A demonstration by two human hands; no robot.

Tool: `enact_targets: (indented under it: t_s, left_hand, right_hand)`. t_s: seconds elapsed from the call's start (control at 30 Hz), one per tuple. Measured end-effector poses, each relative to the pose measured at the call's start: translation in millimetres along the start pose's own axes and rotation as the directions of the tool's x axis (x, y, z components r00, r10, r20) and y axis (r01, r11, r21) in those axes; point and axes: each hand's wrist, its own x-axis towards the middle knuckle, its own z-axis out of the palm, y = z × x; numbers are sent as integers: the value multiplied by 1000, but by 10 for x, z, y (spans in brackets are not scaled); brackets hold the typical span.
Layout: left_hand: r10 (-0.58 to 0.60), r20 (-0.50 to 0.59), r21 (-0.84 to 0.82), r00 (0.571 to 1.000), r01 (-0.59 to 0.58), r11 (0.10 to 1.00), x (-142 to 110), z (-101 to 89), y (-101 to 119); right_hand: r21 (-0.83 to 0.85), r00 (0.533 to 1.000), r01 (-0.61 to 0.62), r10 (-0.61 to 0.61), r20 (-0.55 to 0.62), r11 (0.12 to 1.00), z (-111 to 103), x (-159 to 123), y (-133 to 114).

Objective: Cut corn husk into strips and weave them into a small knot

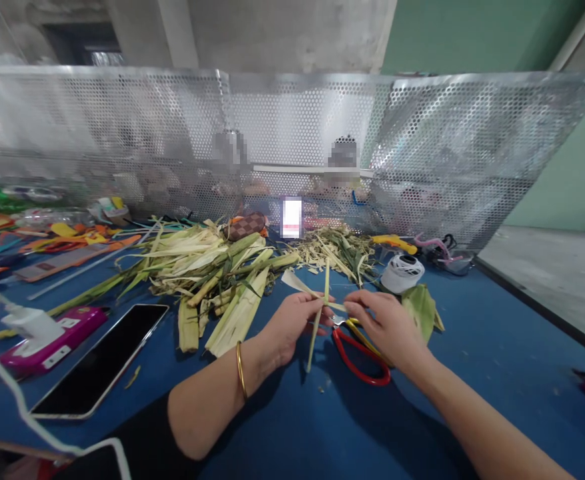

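My left hand (292, 323) is closed in a pinch on thin pale green leaf strips (322, 293) crossed over each other above the blue table (472, 347); a gold bangle sits on that wrist. My right hand (385, 323) pinches the other end of the same strips, fingers pressed together. Red-handled scissors (360, 353) lie flat on the table directly under my right hand. A folded green leaf (422, 307) rests just beyond that hand.
A heap of palm leaves and stalks (212, 267) lies at centre left. A white thread spool (402, 272), a yellow tool (395, 243), a black phone (105, 357), a pink power bank with white charger (47, 337) and a perforated metal screen (292, 140) surround the work spot.
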Motion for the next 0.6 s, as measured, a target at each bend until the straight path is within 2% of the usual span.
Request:
enact_targets:
  t_s: [0.07, 0.17, 0.3, 0.37, 0.43, 0.5, 0.6]
  left_hand:
    - [37, -9, 58, 999, -36, 998, 1, 2, -19]
    - [119, -29, 157, 992, -113, 981, -11, 11, -50]
    - [152, -51, 199, 987, -139, 970, -19, 9, -42]
    - [146, -40, 194, 988, -136, 971, -10, -4, -22]
    - [112, 2, 181, 994, -110, 977, -1, -15, -4]
    - [56, 45, 173, 997, -63, 983, -3, -14, 5]
    - [-14, 90, 185, 996, -3, 983, -31, 15, -5]
  right_hand:
    - [81, 993, -26, 16, 118, 996, 25, -4, -9]
    - [224, 979, -88, 42, 201, 971, 35, -21, -81]
    - [425, 954, -188, 61, 295, 885, 13, -20, -140]
    - [482, 935, -279, 120, 334, 831, 21, -7, -128]
    - [533, 912, -392, 240, 333, 750, 47, 10, -106]
    - [627, 881, -471, 360, 306, 620, 76, 27, -92]
    - [757, 853, -479, 440, 281, 444, 94, 35, -101]
